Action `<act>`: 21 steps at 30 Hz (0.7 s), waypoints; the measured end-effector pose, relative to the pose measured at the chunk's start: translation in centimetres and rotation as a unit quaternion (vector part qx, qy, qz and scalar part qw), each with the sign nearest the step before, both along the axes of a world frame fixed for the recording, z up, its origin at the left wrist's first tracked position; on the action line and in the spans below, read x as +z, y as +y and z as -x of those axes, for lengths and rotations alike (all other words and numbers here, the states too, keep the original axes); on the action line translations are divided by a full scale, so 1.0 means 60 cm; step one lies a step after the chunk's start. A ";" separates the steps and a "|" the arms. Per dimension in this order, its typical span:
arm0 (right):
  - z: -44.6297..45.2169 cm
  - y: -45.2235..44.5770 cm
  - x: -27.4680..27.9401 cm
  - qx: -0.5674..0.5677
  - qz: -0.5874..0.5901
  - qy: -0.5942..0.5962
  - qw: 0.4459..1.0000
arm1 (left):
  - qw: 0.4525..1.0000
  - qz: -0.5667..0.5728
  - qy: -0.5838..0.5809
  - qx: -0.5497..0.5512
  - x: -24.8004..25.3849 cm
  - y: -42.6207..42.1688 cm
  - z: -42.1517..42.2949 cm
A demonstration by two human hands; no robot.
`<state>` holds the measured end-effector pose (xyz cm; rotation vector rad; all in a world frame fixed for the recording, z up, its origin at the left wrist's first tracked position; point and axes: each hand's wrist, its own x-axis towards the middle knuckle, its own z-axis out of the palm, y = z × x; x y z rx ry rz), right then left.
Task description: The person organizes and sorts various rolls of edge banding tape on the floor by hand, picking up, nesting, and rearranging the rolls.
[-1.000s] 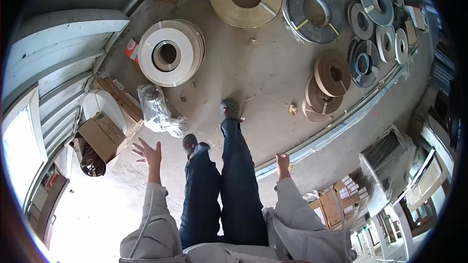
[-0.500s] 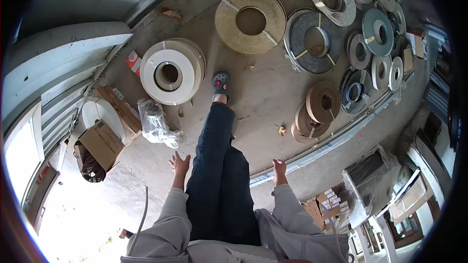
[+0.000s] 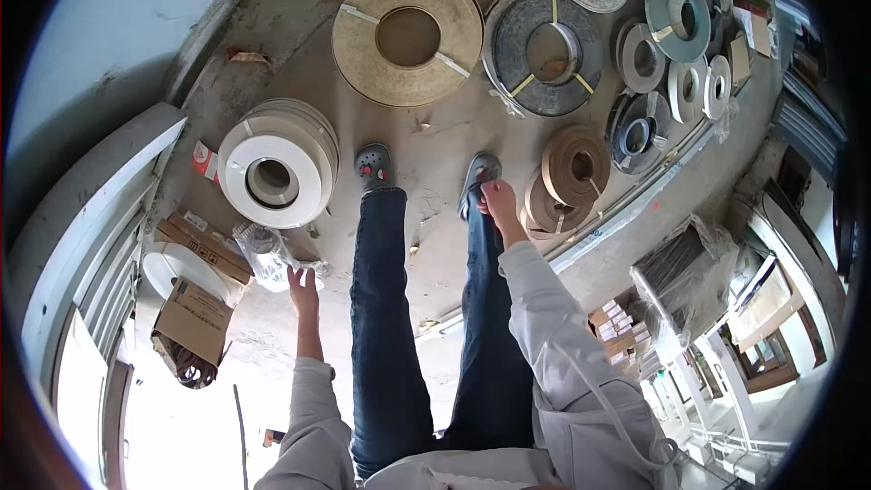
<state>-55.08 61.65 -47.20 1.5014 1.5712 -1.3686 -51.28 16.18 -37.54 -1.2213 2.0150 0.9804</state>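
Observation:
My left hand [image 3: 304, 292] hangs low on the left with its fingers apart and nothing in it, overlapping the lower edge of a clear plastic-wrapped bundle [image 3: 261, 249] in the view. My right hand [image 3: 496, 202] is in front of my right shoe, its fingers curled; whether it holds anything small cannot be made out. Left of my feet lies a stack of white rolls [image 3: 238, 183]. Beyond my feet are a large tan roll [image 3: 361, 45] and a dark grey roll [image 3: 585, 45] with yellow ties. Brown rolls [image 3: 555, 168] lie just right of my right hand.
Several smaller rolls, one of them teal [image 3: 662, 14], lie at the upper right. Long wrapped strips [image 3: 626, 192] run along the floor on the right. Cardboard boxes [image 3: 193, 318] stand at the left by the white slatted wall [image 3: 100, 227]. A plastic-wrapped item [image 3: 685, 281] is at the right.
My feet have moved apart, side by side, after a step. My right hand has risen forward in front of my right leg. My left hand has shifted left, towards the plastic bundle.

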 end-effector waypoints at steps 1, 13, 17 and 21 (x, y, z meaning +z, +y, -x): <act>0.014 0.011 -0.015 -0.020 0.031 0.028 0.999 | 1.000 0.010 -0.010 -0.012 0.001 0.012 -0.005; 0.239 0.208 -0.144 0.268 0.023 0.167 0.949 | 0.967 0.148 0.171 -0.117 0.067 0.314 0.110; 0.309 0.279 -0.210 0.309 -0.056 0.221 0.923 | 0.929 0.003 0.222 -0.297 0.076 0.449 0.189; 0.387 0.267 -0.199 0.278 0.026 0.166 0.946 | 0.924 -0.077 0.101 -0.361 0.026 0.527 0.157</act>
